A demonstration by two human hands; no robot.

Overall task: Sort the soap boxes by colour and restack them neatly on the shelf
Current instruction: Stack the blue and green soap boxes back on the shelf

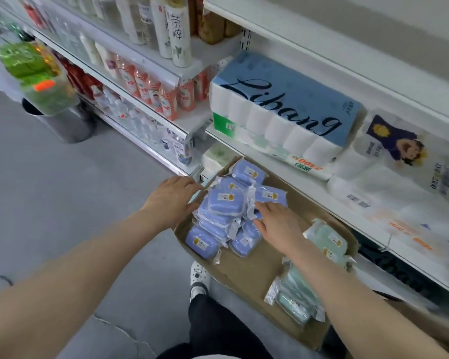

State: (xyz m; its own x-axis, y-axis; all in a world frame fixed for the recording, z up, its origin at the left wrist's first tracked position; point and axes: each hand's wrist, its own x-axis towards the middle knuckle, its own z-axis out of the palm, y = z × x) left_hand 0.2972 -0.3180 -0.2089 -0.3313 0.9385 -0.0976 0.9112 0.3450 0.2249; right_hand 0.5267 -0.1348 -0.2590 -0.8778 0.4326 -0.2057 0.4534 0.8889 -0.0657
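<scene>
I am reaching both arms down to a flat cardboard tray (252,265) that is sitting just beside the white shelf (322,200). The blue soap boxes (223,203) are lying in a messy pile at the far left end of the tray, each one in a clear wrapper. My left hand (171,198) is touching the left side of that pile, by the tray's edge. Its fingers are straight and together, and it is not holding anything. My right hand (280,226) is lying on the right side of the blue pile. Its fingers are spread out flat, and it is not gripping anything either. So the blue pile is sitting between my two hands.

The green soap boxes (324,239) are lying at the other end of the tray, under and beside my right arm, well apart from the blue ones. Bare cardboard is showing between the two colours.

A big pack of toilet rolls (290,107) with a blue top is sitting on the shelf above the tray. Bottles (151,86) are standing in rows on the shelves to the left. My shoe (198,278) is peeking out next to the tray.
</scene>
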